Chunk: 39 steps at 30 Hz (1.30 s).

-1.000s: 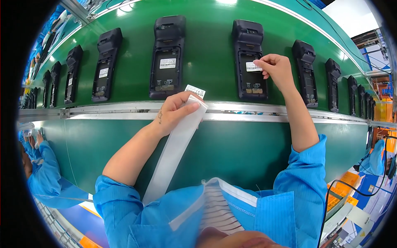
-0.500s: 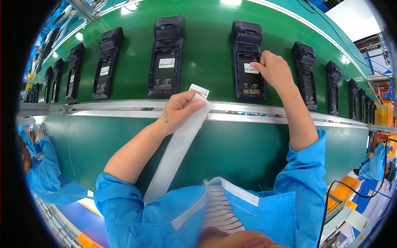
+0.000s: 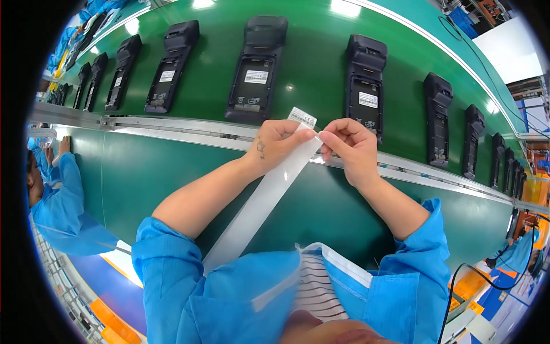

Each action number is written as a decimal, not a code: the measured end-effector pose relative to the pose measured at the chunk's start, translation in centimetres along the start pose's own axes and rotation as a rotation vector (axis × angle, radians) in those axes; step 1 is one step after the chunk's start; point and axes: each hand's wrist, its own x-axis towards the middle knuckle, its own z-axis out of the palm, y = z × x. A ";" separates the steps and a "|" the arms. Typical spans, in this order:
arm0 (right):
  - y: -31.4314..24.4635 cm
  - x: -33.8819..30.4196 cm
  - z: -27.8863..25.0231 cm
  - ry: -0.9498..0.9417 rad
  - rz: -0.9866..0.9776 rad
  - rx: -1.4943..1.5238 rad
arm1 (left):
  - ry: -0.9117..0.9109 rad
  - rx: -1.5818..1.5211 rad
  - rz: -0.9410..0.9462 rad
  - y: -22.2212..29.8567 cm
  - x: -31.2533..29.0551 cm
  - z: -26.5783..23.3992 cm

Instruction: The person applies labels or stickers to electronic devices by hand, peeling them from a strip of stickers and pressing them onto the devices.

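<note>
My left hand (image 3: 272,148) is closed on a long white label strip (image 3: 260,203), which runs down toward my chest. A printed white label (image 3: 302,117) sticks out at its upper end, above my thumb. My right hand (image 3: 353,150) is pinched at the strip's right edge, close against the left thumb. Beyond the hands lie black handheld terminals, backs up with open battery bays. The closest are one terminal (image 3: 266,31) up and to the left and another terminal (image 3: 366,57) behind my right hand. Each has a white label in its bay; the right hand partly covers the second terminal's lower end.
More black terminals (image 3: 172,69) continue in a row to both sides on the green conveyor belt (image 3: 312,57). A metal rail (image 3: 189,127) separates the belt from the green worktop (image 3: 154,172). At the far left sits a co-worker in a blue sleeve (image 3: 71,200).
My right hand has left the label in the right terminal's bay and come back to the strip in my left hand. The terminals now appear shifted rightward, and the view has tilted.
</note>
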 end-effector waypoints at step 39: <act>-5.0 7.1 -10.1 0.135 -0.028 -0.790 | -0.202 -0.186 -0.087 0.5 0.9 3.3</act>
